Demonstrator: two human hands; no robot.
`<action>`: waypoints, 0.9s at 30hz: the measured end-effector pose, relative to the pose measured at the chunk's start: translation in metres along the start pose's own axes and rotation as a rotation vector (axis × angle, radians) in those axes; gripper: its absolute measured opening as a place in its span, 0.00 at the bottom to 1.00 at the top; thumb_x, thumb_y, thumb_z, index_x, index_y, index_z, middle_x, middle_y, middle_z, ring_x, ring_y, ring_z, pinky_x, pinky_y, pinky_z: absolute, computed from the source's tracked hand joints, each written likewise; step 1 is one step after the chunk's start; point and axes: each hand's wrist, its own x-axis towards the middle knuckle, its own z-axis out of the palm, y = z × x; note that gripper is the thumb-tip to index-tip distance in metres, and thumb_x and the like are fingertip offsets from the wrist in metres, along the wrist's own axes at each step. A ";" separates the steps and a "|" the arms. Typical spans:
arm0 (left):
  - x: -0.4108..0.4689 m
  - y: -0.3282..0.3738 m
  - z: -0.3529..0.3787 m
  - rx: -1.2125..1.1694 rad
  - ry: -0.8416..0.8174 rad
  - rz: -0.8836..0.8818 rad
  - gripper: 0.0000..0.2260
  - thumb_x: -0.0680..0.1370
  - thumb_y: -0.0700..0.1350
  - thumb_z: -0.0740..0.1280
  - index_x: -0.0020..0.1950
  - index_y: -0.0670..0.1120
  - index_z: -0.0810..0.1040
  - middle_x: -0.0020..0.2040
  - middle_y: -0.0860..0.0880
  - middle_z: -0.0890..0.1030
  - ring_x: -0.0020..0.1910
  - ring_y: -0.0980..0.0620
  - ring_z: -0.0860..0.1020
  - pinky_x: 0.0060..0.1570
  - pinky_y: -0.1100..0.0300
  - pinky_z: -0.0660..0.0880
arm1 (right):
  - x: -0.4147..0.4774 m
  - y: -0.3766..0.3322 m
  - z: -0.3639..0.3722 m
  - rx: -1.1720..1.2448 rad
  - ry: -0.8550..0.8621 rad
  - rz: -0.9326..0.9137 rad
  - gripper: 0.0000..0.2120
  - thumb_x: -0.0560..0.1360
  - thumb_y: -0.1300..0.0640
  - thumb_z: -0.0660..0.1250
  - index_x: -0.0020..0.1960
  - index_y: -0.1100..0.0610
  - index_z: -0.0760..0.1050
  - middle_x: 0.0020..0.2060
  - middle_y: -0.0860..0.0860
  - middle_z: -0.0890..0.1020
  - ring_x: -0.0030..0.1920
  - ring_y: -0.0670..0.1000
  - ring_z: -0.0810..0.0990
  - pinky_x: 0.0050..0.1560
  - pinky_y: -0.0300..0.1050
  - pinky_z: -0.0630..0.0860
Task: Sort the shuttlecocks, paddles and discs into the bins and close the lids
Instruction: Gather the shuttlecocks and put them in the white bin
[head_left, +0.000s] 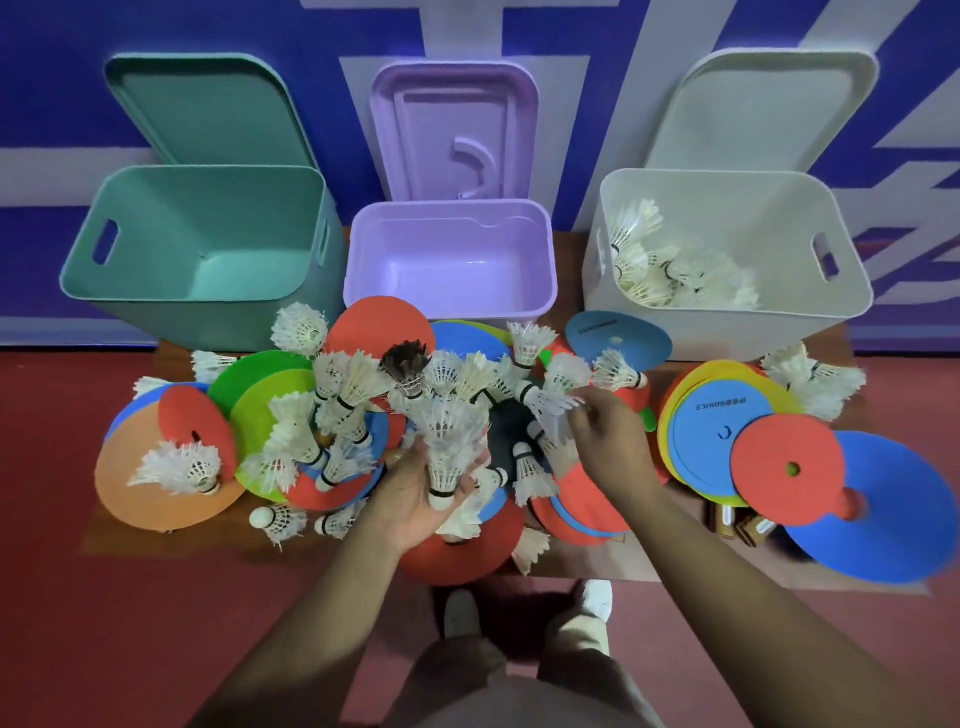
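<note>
Several white shuttlecocks lie scattered over coloured flat discs on a low wooden table (130, 540). My left hand (415, 499), palm up, holds a bunch of white shuttlecocks (449, 447). My right hand (608, 431) pinches a white shuttlecock (550, 402) in the middle of the pile. One dark-feathered shuttlecock (408, 364) stands among the white ones. At the back stand three bins with lids raised: a green bin (202, 244) and a purple bin (449, 260), both with nothing inside, and a white bin (727, 244) holding several shuttlecocks. No paddle shows clearly.
Discs in red (787, 462), blue (904, 514), orange (156, 493) and green (260, 389) overlap across the table. Small wooden pieces (743, 525) lie under the right-hand discs. My shoes (462, 613) stand on the red floor at the table's front edge. A blue wall is behind the bins.
</note>
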 end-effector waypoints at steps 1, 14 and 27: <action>0.003 0.005 0.000 0.061 0.007 0.019 0.37 0.54 0.53 0.84 0.59 0.44 0.78 0.59 0.42 0.79 0.50 0.47 0.82 0.37 0.60 0.76 | -0.001 -0.009 -0.007 0.110 0.012 0.031 0.10 0.78 0.62 0.60 0.51 0.56 0.79 0.36 0.50 0.80 0.36 0.48 0.76 0.36 0.41 0.68; 0.017 0.023 0.012 1.013 -0.022 0.066 0.30 0.66 0.54 0.79 0.64 0.70 0.72 0.67 0.56 0.75 0.67 0.56 0.73 0.68 0.54 0.69 | -0.013 -0.028 0.011 0.185 -0.386 0.026 0.09 0.80 0.56 0.60 0.50 0.47 0.79 0.46 0.45 0.83 0.47 0.46 0.80 0.49 0.44 0.75; 0.037 0.030 0.122 1.246 -0.048 0.296 0.12 0.83 0.50 0.58 0.63 0.58 0.77 0.60 0.68 0.75 0.55 0.80 0.69 0.51 0.79 0.65 | 0.013 -0.040 -0.085 0.822 -0.384 0.295 0.13 0.76 0.52 0.63 0.57 0.54 0.80 0.51 0.57 0.82 0.50 0.53 0.79 0.58 0.52 0.77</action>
